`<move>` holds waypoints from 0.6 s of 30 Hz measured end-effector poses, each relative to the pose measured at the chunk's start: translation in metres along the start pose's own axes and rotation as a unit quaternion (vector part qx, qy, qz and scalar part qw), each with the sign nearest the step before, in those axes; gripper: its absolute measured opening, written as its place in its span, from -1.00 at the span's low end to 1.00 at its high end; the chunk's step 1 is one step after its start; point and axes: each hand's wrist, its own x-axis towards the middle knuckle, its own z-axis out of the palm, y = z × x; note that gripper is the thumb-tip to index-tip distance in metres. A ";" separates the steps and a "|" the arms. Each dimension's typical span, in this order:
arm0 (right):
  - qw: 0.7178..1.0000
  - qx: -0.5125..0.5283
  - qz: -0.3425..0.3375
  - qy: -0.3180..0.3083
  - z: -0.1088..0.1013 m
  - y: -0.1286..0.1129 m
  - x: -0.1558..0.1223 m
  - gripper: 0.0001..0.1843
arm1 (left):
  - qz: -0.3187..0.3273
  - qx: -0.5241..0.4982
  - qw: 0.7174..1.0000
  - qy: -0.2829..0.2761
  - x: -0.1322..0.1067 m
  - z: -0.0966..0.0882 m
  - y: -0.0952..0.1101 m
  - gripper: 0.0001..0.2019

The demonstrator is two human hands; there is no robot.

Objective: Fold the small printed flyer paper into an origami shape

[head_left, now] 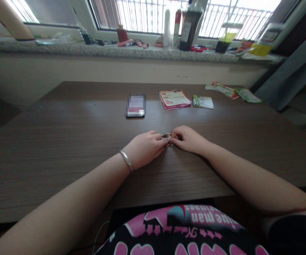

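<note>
1. Dark wood-grain counter (70, 152) stretches out beneath a barred window, with a speckled stone sill (62, 46) beyond it. Everything below is placed from the small printed piece (167, 136), which sits near the counter's front edge, about midway across.
2. Just left of the piece, the left hand (144, 148), with a silver bangle (126, 160) at its wrist, rests on the counter, curled closed around the piece's left side.
3. Just right of the piece, the right hand (187, 139) curls in the same way, closing on its right side. Together the hands pinch it, and their fingers hide much of it, so its exact shape cannot be told.
4. Well beyond the piece and slightly left lies a dark phone (135, 105), its face obscured. Straight ahead of the piece are stacked red-and-white leaflets (174, 99), with a green-and-white leaflet (203, 102) beside them.
</note>
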 end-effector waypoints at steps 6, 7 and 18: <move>0.999 -0.035 -0.011 -0.003 0.001 0.001 0.001 -0.83 | -0.007 -0.009 1.000 -0.018 -0.001 -0.001 0.000 -0.71; 0.999 -0.043 -0.010 -0.004 0.001 0.000 0.002 -0.83 | -0.003 -0.008 1.000 -0.021 -0.001 -0.002 0.000 -0.71; 0.996 -0.078 0.048 -0.022 -0.001 -0.006 0.003 -0.85 | 0.004 0.007 0.999 -0.041 0.001 0.001 0.001 -0.72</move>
